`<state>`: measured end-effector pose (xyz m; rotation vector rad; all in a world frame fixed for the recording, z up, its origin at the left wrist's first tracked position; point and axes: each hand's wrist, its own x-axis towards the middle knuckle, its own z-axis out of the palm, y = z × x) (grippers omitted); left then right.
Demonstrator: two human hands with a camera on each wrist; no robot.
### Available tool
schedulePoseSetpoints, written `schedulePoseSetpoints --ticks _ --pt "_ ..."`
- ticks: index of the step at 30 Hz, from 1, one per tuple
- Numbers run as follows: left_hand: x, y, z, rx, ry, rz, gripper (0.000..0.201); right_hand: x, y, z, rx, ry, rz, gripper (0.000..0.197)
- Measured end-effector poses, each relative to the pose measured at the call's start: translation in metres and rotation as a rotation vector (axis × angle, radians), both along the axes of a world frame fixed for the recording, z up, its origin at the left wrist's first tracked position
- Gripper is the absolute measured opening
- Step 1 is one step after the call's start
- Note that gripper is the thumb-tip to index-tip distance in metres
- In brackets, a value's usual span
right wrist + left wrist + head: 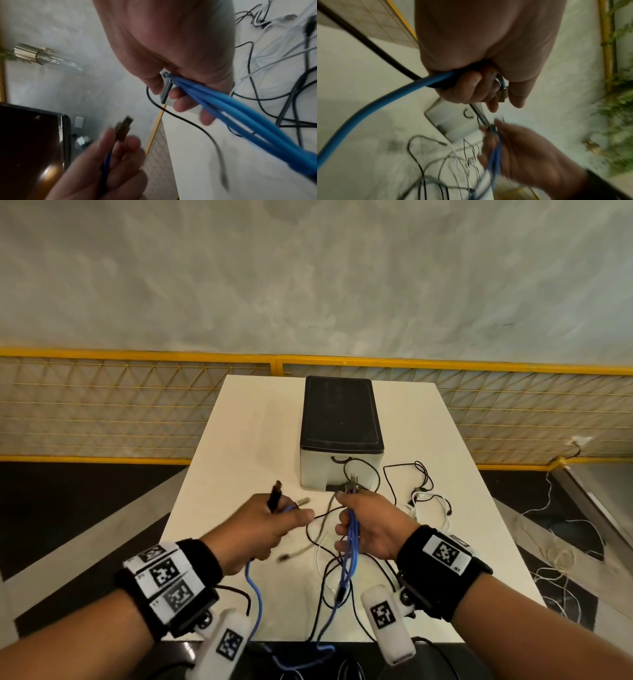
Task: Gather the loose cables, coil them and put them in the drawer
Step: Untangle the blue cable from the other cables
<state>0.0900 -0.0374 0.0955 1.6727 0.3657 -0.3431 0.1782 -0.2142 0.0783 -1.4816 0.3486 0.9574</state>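
Observation:
Over the white table (239, 440), my right hand (363, 525) grips a bundle of folded blue cable (352, 542) (228, 111) with plugs poking out above the fist. My left hand (274, 525) (479, 86) holds the same blue cable's other end (388, 97), with its black USB plug (275, 496) (124, 125) sticking up. A slack blue loop hangs off the table's near edge. Thin black, grey and white cables (329, 529) lie tangled between and under my hands. The drawer box (340, 433), black-topped with a white front, stands behind them with its drawer closed.
More black and white cables (424, 494) lie loose to the right of the drawer box. A yellow-framed mesh fence (137, 405) runs behind the table. White cords (561, 556) trail on the floor at the right.

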Motion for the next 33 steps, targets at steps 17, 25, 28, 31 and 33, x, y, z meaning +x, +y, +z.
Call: schedulePoseSetpoints --ticks 17,25,28,31,33 --pt "-0.002 -0.039 -0.043 0.344 -0.142 -0.145 0.021 -0.003 -0.01 0.0 0.302 0.168 -0.08 0.012" --pt "-0.002 0.005 -0.016 -0.087 -0.074 0.105 0.027 -0.04 -0.043 -0.015 0.0 -0.127 0.467 0.005" --pt "0.011 0.019 0.004 -0.189 -0.153 0.267 0.042 -0.062 -0.056 -0.036 -0.18 -0.255 0.851 0.008" --pt "0.019 0.021 0.02 -0.284 -0.196 0.335 0.051 -0.07 -0.06 -0.051 -0.328 -0.38 1.151 0.021" --pt "0.021 0.017 0.028 -0.359 -0.201 0.319 0.05 -0.073 -0.058 -0.055 -0.348 -0.374 1.208 0.028"
